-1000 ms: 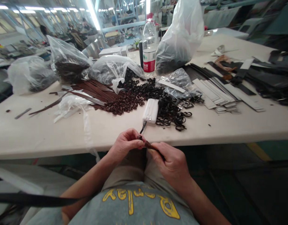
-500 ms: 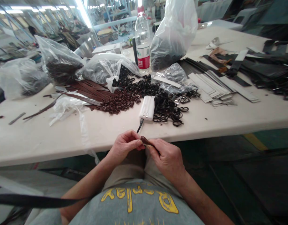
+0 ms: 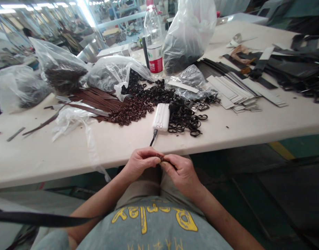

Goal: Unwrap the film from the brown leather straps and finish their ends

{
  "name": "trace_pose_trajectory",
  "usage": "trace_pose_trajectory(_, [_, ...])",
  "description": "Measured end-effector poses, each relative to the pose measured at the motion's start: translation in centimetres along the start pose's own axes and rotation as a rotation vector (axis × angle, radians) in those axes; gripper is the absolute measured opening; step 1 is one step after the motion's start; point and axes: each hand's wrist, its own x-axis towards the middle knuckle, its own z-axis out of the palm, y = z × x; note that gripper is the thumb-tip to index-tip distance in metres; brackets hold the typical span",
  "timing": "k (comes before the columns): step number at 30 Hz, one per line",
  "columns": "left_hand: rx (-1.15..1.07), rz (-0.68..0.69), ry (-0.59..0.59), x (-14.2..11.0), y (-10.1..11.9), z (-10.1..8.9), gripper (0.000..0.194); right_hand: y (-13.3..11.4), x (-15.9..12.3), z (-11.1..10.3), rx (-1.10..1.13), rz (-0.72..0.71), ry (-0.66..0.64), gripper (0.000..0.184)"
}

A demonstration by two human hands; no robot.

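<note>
My left hand (image 3: 141,162) and my right hand (image 3: 182,171) meet just off the table's front edge, above my lap. Both pinch a short brown leather strip (image 3: 161,158), bent or curled between the fingertips and mostly hidden by them. Past my hands, a heap of small brown leather loops (image 3: 132,113) lies on the table, with long brown strips (image 3: 99,99) fanned out behind it to the left. Black loops (image 3: 184,119) are heaped to the right of a white power bank (image 3: 161,117) with a black cable.
A plastic bottle (image 3: 154,52) and a tall bag (image 3: 188,38) stand at the back. More filled plastic bags (image 3: 63,69) sit at the left. Stacked pale strips (image 3: 227,92) and dark straps (image 3: 297,69) cover the right side. Crumpled clear film (image 3: 90,139) hangs over the front edge.
My fingertips have come closer together over the brown strip, so less of it shows than before. The camera view has shifted slightly; the things on the table appear unmoved.
</note>
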Motion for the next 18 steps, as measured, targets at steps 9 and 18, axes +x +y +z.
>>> trace_pose_trajectory(9, [0.117,0.110,0.193,-0.1,0.2,-1.8,0.016,-0.5,-0.4,-1.0,-0.358,0.091,-0.188,0.024])
trace_pose_trajectory(18, [0.113,0.147,0.189,-0.4,0.0,-1.9,0.012,-0.6,-0.3,-0.1,-0.362,0.097,-0.190,0.027])
